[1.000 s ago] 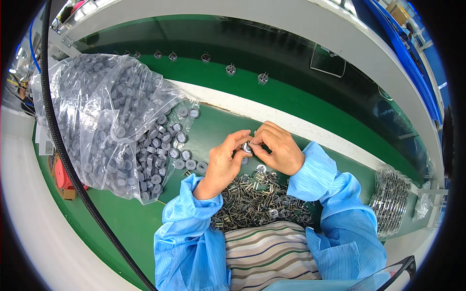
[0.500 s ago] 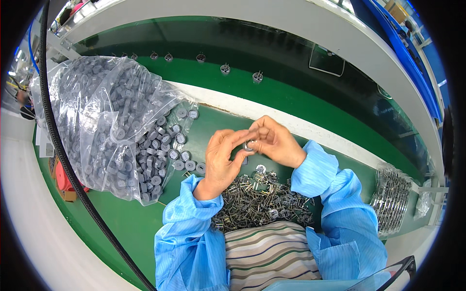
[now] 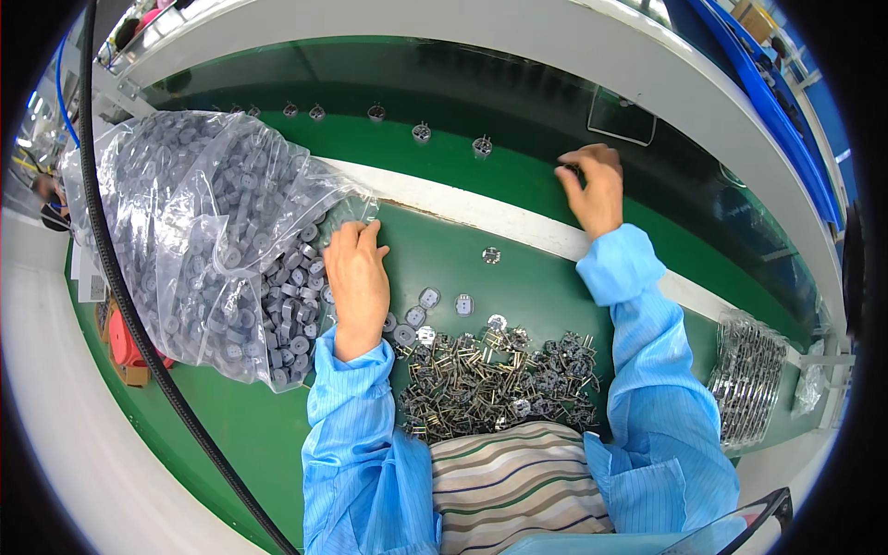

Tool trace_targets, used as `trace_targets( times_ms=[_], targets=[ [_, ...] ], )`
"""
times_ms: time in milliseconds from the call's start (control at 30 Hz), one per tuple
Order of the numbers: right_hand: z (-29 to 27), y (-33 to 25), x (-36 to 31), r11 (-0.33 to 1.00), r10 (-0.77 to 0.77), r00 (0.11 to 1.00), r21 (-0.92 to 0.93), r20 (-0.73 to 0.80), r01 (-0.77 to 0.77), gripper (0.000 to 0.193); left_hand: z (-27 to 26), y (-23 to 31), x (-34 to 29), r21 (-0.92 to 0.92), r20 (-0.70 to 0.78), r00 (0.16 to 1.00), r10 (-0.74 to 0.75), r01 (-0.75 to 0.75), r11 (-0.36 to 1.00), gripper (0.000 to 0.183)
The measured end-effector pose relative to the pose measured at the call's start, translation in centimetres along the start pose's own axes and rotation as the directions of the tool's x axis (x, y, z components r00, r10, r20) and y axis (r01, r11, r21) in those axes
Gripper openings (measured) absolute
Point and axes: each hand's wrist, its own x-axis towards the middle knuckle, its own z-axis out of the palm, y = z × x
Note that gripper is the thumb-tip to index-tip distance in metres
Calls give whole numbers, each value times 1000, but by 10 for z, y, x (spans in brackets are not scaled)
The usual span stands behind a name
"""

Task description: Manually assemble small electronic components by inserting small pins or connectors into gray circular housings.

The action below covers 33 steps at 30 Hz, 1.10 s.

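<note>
My right hand (image 3: 595, 188) reaches over the green belt (image 3: 536, 176) beyond the white ledge. Its thumb and fingers are closed on a small dark part, mostly hidden by them. My left hand (image 3: 359, 282) lies palm down at the mouth of the clear bag (image 3: 185, 213), over loose grey round plastic pieces (image 3: 301, 305); its fingers are stretched out. Between the hands, a flat round metal-faced part (image 3: 491, 255) lies on the green table. A few more grey discs (image 3: 429, 298) lie nearer me. In front of me is a heap of pronged metal parts (image 3: 499, 379).
Grey round pieces with upright metal prongs (image 3: 482, 146) stand in a spaced row along the belt. A white ledge (image 3: 462, 205) divides belt from table. A clear pack of metal parts (image 3: 747, 379) lies at right. A black braided cable (image 3: 120, 277) crosses the left side.
My hands were together above the table, working on a small part. The right has gone out over the belt; the left has moved left to the grey pieces.
</note>
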Motion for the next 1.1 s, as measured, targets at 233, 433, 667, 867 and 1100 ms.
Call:
trace_targets(
  times_ms=[233, 433, 667, 867, 1100],
  targets=[
    [-9, -71, -29, 800, -430, 683, 599, 590, -14, 27, -8, 18, 5, -74, -173, 983, -68, 56, 996, 32],
    [-2, -77, -37, 775, -502, 658, 630, 561, 54, 15, 0, -8, -4, -80, -54, 998, 34, -38, 996, 31],
    [-19, -85, -27, 769, -523, 704, 622, 481, 146, 22, -7, 13, 0, -256, -93, 996, -6, -18, 967, 35],
    [-10, -83, -43, 932, -226, 764, 361, 604, -10, 18, -4, 3, -2, -106, 12, 1000, 21, -20, 994, 39],
    [-4, -89, -48, 890, -296, 821, 453, 488, 52, 14, 0, 32, -5, -247, 107, 972, 208, -177, 953, 43]
  ],
)
